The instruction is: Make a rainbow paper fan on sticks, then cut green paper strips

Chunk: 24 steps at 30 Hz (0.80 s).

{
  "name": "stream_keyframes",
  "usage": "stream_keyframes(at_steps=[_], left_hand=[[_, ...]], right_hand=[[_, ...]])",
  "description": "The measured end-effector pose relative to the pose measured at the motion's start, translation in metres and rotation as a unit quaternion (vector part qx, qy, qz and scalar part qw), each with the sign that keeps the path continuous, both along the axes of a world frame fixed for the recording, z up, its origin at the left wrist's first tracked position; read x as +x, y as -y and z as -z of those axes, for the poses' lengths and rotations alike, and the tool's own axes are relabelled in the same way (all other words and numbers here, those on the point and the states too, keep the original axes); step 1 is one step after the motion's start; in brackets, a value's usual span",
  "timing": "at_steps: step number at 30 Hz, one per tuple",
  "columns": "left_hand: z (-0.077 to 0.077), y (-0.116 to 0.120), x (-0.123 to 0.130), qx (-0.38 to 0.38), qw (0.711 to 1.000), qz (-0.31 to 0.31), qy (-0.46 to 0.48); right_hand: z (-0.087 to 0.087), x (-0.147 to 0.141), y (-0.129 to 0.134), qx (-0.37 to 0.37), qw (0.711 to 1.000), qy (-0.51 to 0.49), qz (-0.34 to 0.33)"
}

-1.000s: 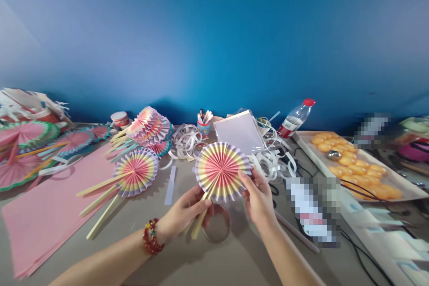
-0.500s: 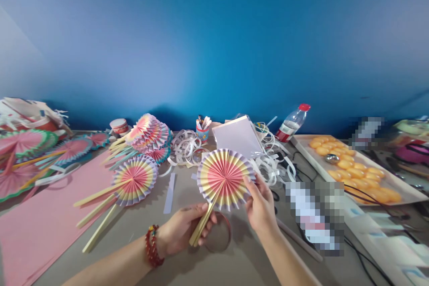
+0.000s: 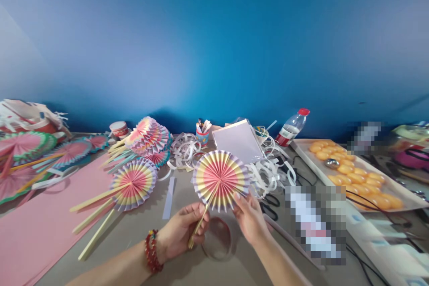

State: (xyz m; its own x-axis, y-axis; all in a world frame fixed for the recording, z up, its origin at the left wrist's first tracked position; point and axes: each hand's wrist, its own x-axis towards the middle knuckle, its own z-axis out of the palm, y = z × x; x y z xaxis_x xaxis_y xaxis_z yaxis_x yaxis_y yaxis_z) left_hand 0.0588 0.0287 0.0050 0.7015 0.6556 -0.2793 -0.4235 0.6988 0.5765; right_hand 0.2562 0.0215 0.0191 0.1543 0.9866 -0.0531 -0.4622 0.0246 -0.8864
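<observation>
A round pleated paper fan (image 3: pixel 221 178), pink in the centre with yellow and lilac rings, is held up over the table. My left hand (image 3: pixel 187 228) is closed round its pale wooden handle, a red bead bracelet on the wrist. With thumb and fingers, my right hand (image 3: pixel 250 214) pinches the fan's lower right rim. Beneath lies a ring of tape (image 3: pixel 217 257) on the table, partly behind the hands. Black-handled scissors (image 3: pixel 270 208) lie right of my right hand, their blades hidden. Another matching fan (image 3: pixel 134 184) with several sticks lies to the left.
Large pink paper sheets (image 3: pixel 56 219) cover the left side, with stacked fans (image 3: pixel 149 138) behind. White paper strips (image 3: pixel 271 172) curl around a packet of lilac sheets (image 3: pixel 237 140). A red-capped bottle (image 3: pixel 292 128) and a tray (image 3: pixel 412 194) of orange pieces stand right. A blue wall rises behind.
The held fan has shifted slightly left, its two handle sticks now in line. My right hand has slid down along the rim towards the bottom, uncovering the scissors' handles.
</observation>
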Motion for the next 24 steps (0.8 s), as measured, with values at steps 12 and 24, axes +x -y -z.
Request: stream_keyframes(at_steps=[12, 24], left_hand=[[0.001, -0.005, 0.0, 0.049, 0.997, -0.056, 0.015], [0.004, 0.006, 0.007, 0.026, 0.998, -0.021, 0.056]], right_hand=[[0.003, -0.023, 0.01, -0.002, 0.979, -0.006, -0.203], [-0.001, -0.033, 0.014, -0.02, 0.966, -0.008, -0.258]])
